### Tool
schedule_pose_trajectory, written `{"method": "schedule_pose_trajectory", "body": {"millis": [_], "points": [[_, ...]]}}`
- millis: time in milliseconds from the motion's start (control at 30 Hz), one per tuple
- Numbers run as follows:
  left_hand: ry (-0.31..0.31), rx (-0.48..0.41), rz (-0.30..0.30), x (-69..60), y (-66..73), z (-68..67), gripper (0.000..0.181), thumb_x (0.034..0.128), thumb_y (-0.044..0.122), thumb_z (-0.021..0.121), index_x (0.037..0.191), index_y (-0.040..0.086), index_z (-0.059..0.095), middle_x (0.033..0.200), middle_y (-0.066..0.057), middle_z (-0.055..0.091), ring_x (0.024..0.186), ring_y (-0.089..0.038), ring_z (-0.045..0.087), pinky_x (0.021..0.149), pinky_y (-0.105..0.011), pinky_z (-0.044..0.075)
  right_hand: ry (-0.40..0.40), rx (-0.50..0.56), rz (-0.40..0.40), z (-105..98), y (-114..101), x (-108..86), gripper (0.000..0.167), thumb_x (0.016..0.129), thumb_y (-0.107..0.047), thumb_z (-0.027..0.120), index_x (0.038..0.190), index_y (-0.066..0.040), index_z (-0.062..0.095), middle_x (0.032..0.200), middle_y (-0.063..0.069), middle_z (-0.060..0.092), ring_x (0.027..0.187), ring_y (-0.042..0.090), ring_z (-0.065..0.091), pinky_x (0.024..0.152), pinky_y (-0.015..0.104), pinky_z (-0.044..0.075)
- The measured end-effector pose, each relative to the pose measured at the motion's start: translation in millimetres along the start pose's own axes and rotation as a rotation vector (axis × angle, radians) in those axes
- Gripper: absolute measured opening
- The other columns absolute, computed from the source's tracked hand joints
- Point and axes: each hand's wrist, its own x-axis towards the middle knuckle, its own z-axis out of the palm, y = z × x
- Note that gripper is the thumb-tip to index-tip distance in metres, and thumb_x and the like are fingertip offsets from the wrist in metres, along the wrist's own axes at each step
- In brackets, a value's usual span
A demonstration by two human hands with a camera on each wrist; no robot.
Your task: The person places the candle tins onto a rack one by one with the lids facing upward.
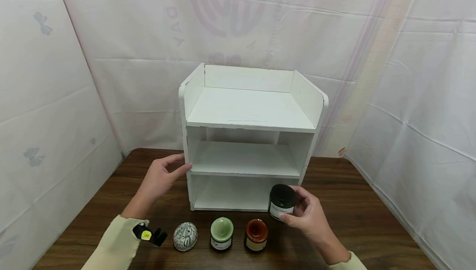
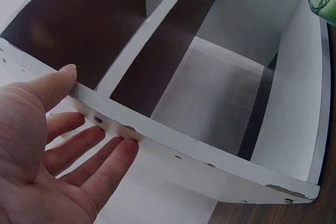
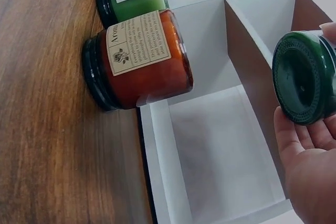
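A white shelf unit (image 1: 245, 170) stands on the wooden table. The left hand (image 1: 160, 179) touches its left side panel; in the left wrist view that hand (image 2: 68, 145) has its thumb on the panel's front edge and its fingers against the outer face. At the lower right front of the unit, the right hand (image 1: 310, 220) holds a dark jar (image 1: 282, 201) upright between thumb and fingers, above the table. The right wrist view shows the jar's green glass base (image 3: 299, 80) in the right hand (image 3: 315, 156).
In front of the unit stand a patterned round object (image 1: 185, 237), a green jar (image 1: 221, 233) and an amber jar (image 1: 256, 235), in a row on the table (image 1: 346, 204). White sheeting (image 1: 141, 46) hangs behind and at both sides.
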Motion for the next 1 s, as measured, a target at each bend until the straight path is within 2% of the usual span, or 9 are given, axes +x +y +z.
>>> {"method": "schedule_pose_trajectory", "body": {"millis": [167,433,800,1000], "points": [[-0.002,0.003,0.002,0.1,0.0,-0.6,0.056,0.0961,0.046,0.071,0.138,0.01,0.065,0.135,-0.013,0.068,0.125,-0.031,0.061,0.092,-0.041,0.053,-0.02,-0.024,-0.039,2,-3,4.5,0.053,0.075,0.019,0.075,0.123,0.015,0.055,0.117,-0.004,0.07,0.106,0.007,0.066,0.09,0.021,0.055],[-0.006,-0.013,0.006,0.2,1.2,0.1,0.055,0.0959,0.044,0.072,0.138,0.009,0.065,0.129,-0.013,0.071,0.118,-0.031,0.065,0.085,-0.031,0.055,-0.054,0.011,-0.062,3,-8,12.3,0.052,0.075,0.019,0.074,0.123,0.012,0.057,0.117,-0.002,0.07,0.105,0.007,0.066,0.088,0.021,0.056],[-0.001,-0.015,0.009,0.1,1.1,-0.3,0.053,0.0955,0.044,0.072,0.137,0.011,0.066,0.128,-0.012,0.072,0.118,-0.027,0.066,0.085,-0.028,0.054,-0.084,0.006,0.018,5,-14,20.1,0.053,0.079,0.011,0.078,0.127,0.01,0.056,0.119,-0.001,0.068,0.106,0.008,0.064,0.09,0.024,0.056],[0.0,-0.01,0.009,0.3,1.1,-0.1,0.053,0.0958,0.043,0.072,0.137,0.01,0.066,0.127,-0.012,0.072,0.118,-0.028,0.065,0.084,-0.029,0.054,-0.092,0.007,0.049,7,-19,23.3,0.056,0.08,0.008,0.079,0.13,0.012,0.053,0.121,-0.001,0.067,0.108,0.008,0.064,0.091,0.023,0.056]]}}
